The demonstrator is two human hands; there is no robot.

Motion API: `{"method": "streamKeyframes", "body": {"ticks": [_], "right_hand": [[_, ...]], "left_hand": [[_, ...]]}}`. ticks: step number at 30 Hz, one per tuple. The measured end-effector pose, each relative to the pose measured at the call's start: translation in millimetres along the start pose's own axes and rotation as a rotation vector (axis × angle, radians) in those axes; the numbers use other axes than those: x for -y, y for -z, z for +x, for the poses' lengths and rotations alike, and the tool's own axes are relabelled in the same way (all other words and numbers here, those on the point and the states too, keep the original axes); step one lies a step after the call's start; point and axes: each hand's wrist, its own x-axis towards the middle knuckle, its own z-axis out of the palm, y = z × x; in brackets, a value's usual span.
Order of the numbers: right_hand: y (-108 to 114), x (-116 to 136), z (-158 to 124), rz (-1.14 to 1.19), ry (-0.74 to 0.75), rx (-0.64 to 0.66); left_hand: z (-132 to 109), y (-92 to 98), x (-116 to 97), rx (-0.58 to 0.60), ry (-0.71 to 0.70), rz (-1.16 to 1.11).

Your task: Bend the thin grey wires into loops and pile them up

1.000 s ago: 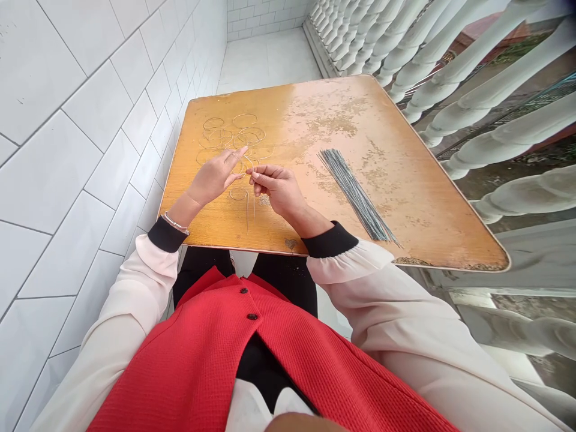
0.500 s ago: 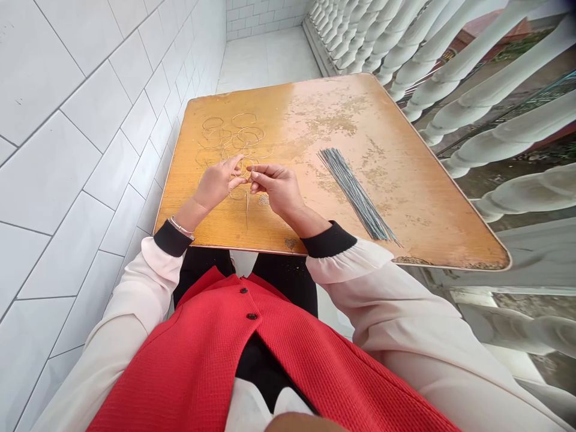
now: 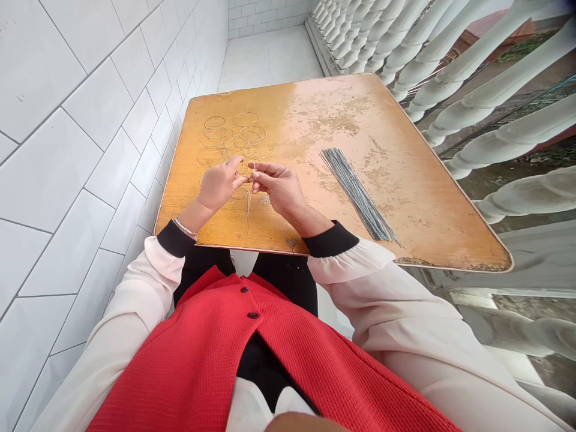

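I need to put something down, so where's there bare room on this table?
Bare: the stretch between the grey bundle and the far edge of the table, and the strip between the bundle and the table's right edge. A smaller gap separates the bundle from the right hand. Crowded: the left side, with wire rings and the left hand.

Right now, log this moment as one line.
left hand: at thin wire, grip unclear; right hand: pinching thin wire; wire loops: on table, mostly beyond hands; gray wire bundle: on table, right of hands
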Motion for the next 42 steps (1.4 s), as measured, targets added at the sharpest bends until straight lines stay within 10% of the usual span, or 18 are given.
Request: {"method": "streamKeyframes", "body": {"ticks": [23, 42], "right_hand": [[1, 7, -1, -0.003, -0.072, 0.015], [3, 10, -1, 0.101, -0.135, 0.093]], "left_hand": [[10, 22.9, 26, 0.173, -0.388, -0.133], [7, 4.5, 23, 0.068, -0.227, -0.303]]}}
